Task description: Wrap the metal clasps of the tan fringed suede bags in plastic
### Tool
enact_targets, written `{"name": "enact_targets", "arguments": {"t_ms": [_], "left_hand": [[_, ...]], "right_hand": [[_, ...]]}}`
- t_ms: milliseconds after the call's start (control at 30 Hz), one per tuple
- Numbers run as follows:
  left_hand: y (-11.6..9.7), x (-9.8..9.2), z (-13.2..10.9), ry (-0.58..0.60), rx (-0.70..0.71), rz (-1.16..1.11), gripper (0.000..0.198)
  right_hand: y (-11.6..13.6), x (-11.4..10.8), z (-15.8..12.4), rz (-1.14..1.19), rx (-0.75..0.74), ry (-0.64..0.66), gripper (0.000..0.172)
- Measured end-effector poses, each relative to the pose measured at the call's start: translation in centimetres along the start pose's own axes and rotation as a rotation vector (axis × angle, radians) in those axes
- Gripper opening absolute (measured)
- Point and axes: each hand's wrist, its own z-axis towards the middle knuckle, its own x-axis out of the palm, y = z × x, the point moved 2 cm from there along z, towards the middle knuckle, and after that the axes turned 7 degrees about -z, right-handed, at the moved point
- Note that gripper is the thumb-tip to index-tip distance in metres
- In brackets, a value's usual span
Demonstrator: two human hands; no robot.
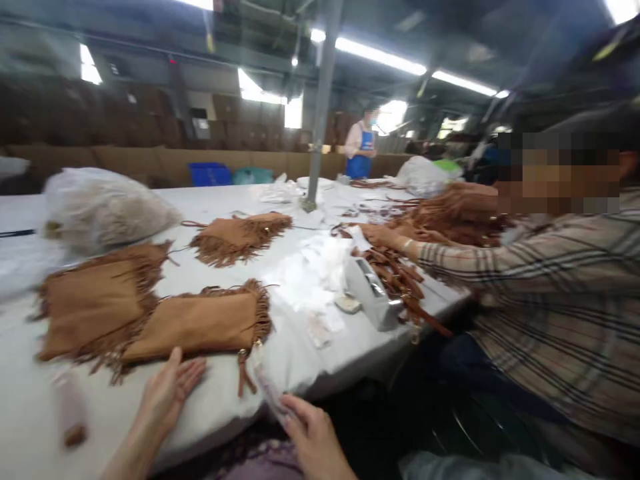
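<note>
Close to the table's front edge lies a tan fringed leather pouch (200,323), its zipper tassel (243,373) hanging at the near right corner. My left hand (173,387) is at the pouch's near edge, palm turned up and fingers apart; the thumb reaches the edge, and I cannot tell whether it presses on it. Low at the front, my right hand (313,430) pinches a narrow, pale, see-through strip (269,383), too blurred to name exactly. The strip's far end is beside the pouch's right corner and the tassel.
More fringed pouches (97,303) lie left and behind. A stuffed plastic bag (107,207), white paper (310,267), a grey tape dispenser (373,293) and a metal post (323,113) stand around. At right, a co-worker in a plaid shirt (555,287) handles brown straps (400,273).
</note>
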Motion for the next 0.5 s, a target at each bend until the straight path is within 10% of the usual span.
{"name": "enact_targets", "arguments": {"t_ms": [133, 267, 500], "left_hand": [[3.8, -5.2, -4.1, 0.099, -0.160, 0.070, 0.035], [9.4, -2.5, -8.7, 0.358, -0.491, 0.100, 0.064], [8.5, 1.6, -9.1, 0.544, -0.316, -0.014, 0.040]], "right_hand": [[-1.2, 0.6, 0.6, -0.027, -0.004, 0.079, 0.041], [-1.1, 1.4, -0.2, -0.182, -0.186, 0.029, 0.037], [-2.2, 4.1, -1.5, -0.404, -0.471, -0.026, 0.041]]}}
